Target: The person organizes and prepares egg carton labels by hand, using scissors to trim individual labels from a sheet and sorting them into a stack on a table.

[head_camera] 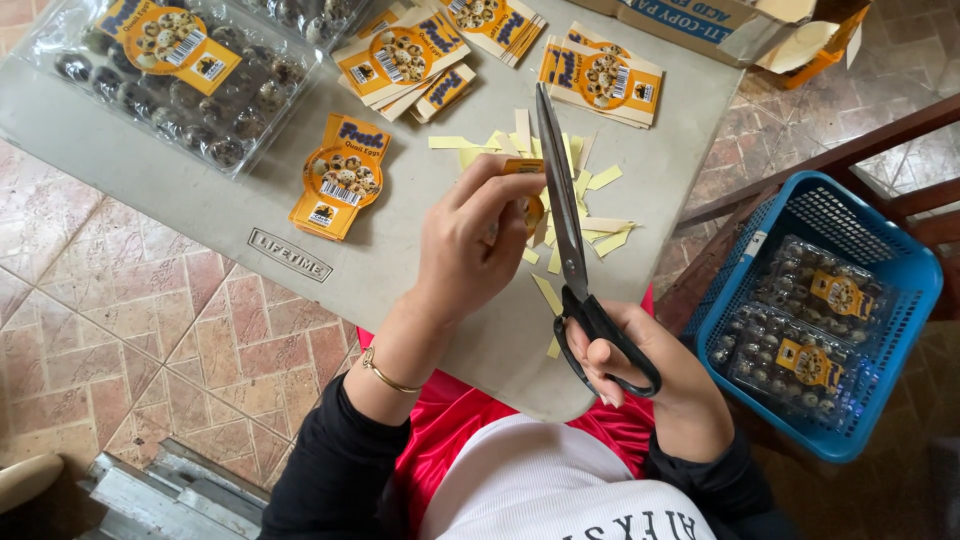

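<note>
The right hand (640,375) has its fingers through the black handles of a pair of scissors (565,215); its grip is closed firmly around those handles, and the long blades point away from the person, standing close together with little or no gap. The left hand (470,240) sits just left of the scissors, its grip pinched shut on a small orange label (527,172), of which only an edge shows past the fingertips; how much of it lies under the blades cannot be told from this view. A thin gold bracelet (385,375) circles the left wrist. The work is done over a grey folding table (180,175). Yellow paper offcuts (600,215) lie scattered around and beneath the scissors, some touching the blades. Left of the scissors a single cut orange label (338,188) lies flat and apart from the hands. Beyond the scissors, toward the far edge of the table, are several stacks of orange labels (400,55). Far left of the scissors stands a clear plastic tray of speckled eggs (165,85) with a label under its lid. Right of the scissors, off the table, a blue basket (900,270) holds two more filled clear packs (800,335).
</note>
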